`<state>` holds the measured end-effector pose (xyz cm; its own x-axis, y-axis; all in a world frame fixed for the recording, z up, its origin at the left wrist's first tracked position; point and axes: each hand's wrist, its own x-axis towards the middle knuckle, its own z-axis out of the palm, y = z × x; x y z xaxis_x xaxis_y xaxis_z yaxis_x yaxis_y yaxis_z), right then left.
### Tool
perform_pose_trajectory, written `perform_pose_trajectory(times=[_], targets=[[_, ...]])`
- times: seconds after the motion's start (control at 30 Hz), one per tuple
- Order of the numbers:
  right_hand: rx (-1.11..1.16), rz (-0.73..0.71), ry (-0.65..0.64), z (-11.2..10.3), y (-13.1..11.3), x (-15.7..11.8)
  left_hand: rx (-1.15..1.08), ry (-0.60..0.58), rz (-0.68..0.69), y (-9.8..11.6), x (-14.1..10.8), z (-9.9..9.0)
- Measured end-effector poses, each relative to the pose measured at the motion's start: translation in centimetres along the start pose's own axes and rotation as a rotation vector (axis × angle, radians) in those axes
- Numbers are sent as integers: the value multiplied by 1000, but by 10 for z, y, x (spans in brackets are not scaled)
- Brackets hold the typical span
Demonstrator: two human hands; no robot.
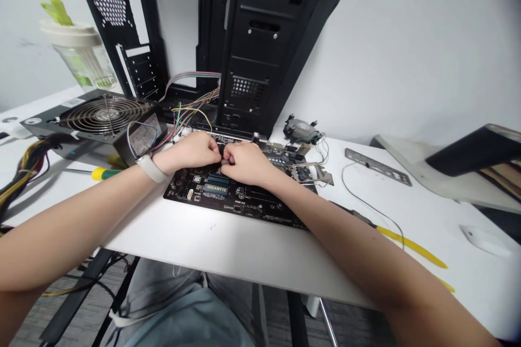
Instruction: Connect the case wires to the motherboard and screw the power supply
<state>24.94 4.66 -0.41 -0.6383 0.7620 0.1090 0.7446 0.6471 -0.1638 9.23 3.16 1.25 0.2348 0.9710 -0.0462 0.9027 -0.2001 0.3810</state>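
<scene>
A black motherboard (228, 203) marked GIGABYTE lies flat on the white table, its front edge toward me. Over its middle, my left hand (195, 150) is closed, fingers curled down with the tips together. Right beside it, my right hand (246, 162) is also closed, thumb and fingers pinched close to the left fingertips. Whatever the two hands pinch, if anything, is hidden by the fingers. Just in front of the hands sits a blue heatsink (216, 187) on the board. Behind the board's far right corner stands a CPU cooler fan (301, 129).
An open black computer case (260, 38) stands behind the board. At left are a power supply (108, 114), a screwdriver (106, 173) and a lidded cup (79, 51). Yellow-handled pliers (411, 245), a metal I/O plate (378, 167) and a white mouse (484, 239) lie at right.
</scene>
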Motion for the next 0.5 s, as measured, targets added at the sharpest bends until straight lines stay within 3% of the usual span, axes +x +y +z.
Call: perform_pose_trajectory(times=[0.23,0.5], targets=[[-5,-12,9,1,-1,-1,-30,-23,144,-11,5,-1],[-14,-25,15,2,0,0,-48,-45,199,-17,9,-1]])
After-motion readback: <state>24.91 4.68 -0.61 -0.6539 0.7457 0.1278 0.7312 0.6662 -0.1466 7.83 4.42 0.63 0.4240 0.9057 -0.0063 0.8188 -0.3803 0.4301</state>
